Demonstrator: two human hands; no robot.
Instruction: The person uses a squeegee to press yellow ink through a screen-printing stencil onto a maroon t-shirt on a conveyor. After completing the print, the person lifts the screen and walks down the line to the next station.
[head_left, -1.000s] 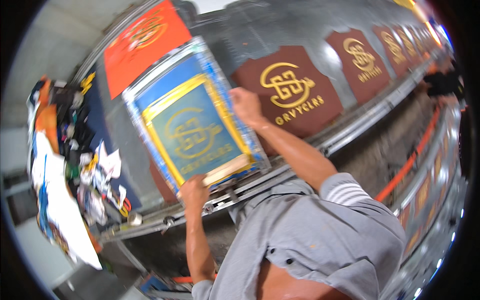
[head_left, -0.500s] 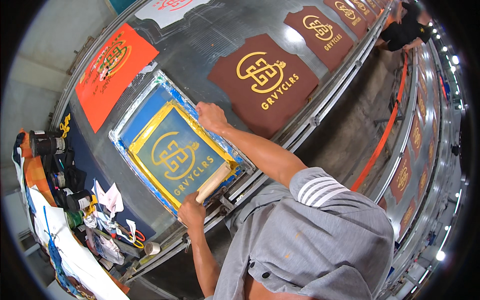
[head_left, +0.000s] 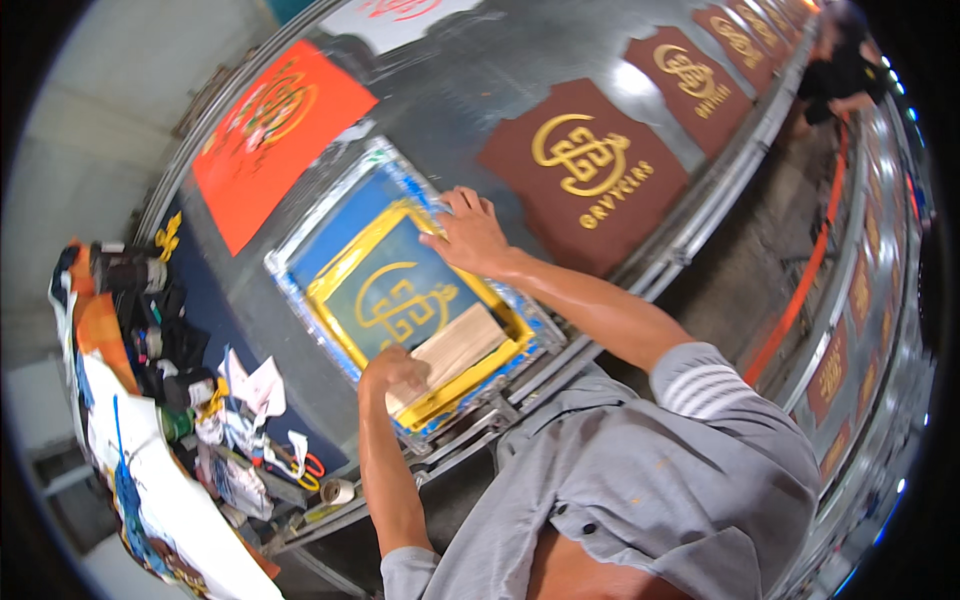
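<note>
A screen-printing frame [head_left: 296, 238], blue and white with yellow ink along its inner border, lies on the dark table. Its mesh [head_left: 372, 272] shows a round yellow emblem, with the lettering below mostly covered. Closed around the left end of a wooden squeegee [head_left: 458, 348] is my left hand [head_left: 388, 374], somewhat blurred. The squeegee lies tilted across the near part of the mesh, showing its broad wooden face. My right hand [head_left: 470, 236] is over the frame's right edge, fingers and thumb apart, holding nothing I can see.
Brown shirt pieces [head_left: 590, 180] with yellow prints line the table to the right. A red printed sheet [head_left: 285, 140] lies beyond the frame. At left are dark jars [head_left: 130, 270], rags and orange-handled scissors [head_left: 314, 470]. A metal rail [head_left: 650, 290] edges the table; another person [head_left: 838, 75] stands far right.
The squeegee has moved up from the mesh's near edge and tipped flatter, hiding the lettering. My right hand has loosened from the frame's edge and spread its fingers. The whole view has shifted.
</note>
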